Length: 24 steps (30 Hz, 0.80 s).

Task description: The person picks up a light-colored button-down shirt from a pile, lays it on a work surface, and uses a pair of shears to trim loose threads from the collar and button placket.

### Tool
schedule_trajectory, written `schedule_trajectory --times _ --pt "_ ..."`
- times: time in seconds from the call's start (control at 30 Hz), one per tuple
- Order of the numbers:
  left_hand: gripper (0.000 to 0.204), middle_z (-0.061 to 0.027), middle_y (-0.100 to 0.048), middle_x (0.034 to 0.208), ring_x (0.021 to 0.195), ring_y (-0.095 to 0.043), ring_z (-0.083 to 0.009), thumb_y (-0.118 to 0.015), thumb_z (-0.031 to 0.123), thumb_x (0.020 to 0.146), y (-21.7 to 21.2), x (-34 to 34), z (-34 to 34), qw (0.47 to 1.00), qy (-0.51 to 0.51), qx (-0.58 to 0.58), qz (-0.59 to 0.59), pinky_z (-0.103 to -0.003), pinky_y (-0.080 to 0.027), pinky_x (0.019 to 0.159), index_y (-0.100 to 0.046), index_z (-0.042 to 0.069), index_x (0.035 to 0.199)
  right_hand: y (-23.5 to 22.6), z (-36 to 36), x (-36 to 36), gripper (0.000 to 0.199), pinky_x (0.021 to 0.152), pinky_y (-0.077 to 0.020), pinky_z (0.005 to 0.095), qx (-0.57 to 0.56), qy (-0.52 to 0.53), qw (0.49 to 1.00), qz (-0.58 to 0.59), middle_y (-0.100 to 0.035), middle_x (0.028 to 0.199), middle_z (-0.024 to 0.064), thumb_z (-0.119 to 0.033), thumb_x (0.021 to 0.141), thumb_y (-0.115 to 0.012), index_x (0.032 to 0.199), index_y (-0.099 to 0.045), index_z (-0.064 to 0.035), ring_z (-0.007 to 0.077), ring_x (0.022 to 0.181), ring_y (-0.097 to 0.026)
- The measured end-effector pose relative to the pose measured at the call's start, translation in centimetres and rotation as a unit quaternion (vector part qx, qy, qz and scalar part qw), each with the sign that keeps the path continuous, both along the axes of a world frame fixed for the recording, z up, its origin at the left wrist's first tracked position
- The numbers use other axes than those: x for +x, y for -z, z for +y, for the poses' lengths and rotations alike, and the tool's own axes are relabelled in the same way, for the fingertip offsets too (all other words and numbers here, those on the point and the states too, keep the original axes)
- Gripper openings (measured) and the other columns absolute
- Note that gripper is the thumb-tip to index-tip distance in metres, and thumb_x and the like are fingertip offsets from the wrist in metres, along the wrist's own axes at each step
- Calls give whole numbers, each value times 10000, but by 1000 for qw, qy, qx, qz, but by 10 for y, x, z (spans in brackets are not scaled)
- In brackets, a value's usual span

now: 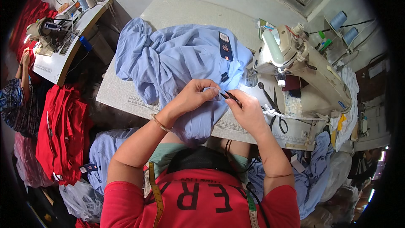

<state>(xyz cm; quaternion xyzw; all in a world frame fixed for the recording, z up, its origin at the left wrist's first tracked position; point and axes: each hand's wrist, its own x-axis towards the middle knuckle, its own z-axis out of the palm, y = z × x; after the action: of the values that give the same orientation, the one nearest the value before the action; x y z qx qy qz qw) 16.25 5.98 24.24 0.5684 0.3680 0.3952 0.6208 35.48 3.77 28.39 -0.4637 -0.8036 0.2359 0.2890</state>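
Left hand (196,94) pinches the shirt (164,63), right hand (249,113) grips black snips (228,96) close by; should these slip where the shirt bunches, they could nick it.

1. A garment-sewing workshop.
2. A sewing machine (314,78) at 2 o'clock, a second machine (43,41) at 10 o'clock.
3. Blue thread cones (338,20) at 2 o'clock.
4. Tagged blue garment (177,55) at 11 o'clock; red garments (61,139) between 8 and 9.
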Motion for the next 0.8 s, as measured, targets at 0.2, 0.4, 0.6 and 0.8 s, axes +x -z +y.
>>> schedule_trajectory --times 0.2,0.4,0.6,0.8 --pt "191 47 -566 787 718 -459 -28 -581 180 875 2 -1 1 1000 7 -3 5 -183 -382 652 -633 8 942 5 3 1 157 627 -450 387 6 -9 1000 26 -588 782 178 -82 793 -598 919 -575 8 351 726 -580" --pt "186 41 -576 801 744 -477 -33 -580 170 874 4 1 0 1000 7 28 8 -195 -402 670 -633 7 946 5 3 0 160 615 -451 377 -12 -4 999 30 -589 771 191 -89 798 -598 923 -579 9 348 704 -584" --pt "181 41 -575 794 741 -481 -37 -580 161 871 0 1 -2 1000 2 6 4 -196 -405 669 -633 5 946 4 0 0 169 612 -457 364 -30 8 998 45 -594 774 191 -92 804 -596 935 -578 14 331 693 -591" --pt "183 31 -580 785 734 -487 -45 -592 161 856 -2 1 -2 999 -2 19 39 -205 -410 670 -630 0 935 8 -2 2 145 592 -452 283 -114 -17 966 231 -609 757 93 -62 800 -625 906 -576 24 159 656 -582"
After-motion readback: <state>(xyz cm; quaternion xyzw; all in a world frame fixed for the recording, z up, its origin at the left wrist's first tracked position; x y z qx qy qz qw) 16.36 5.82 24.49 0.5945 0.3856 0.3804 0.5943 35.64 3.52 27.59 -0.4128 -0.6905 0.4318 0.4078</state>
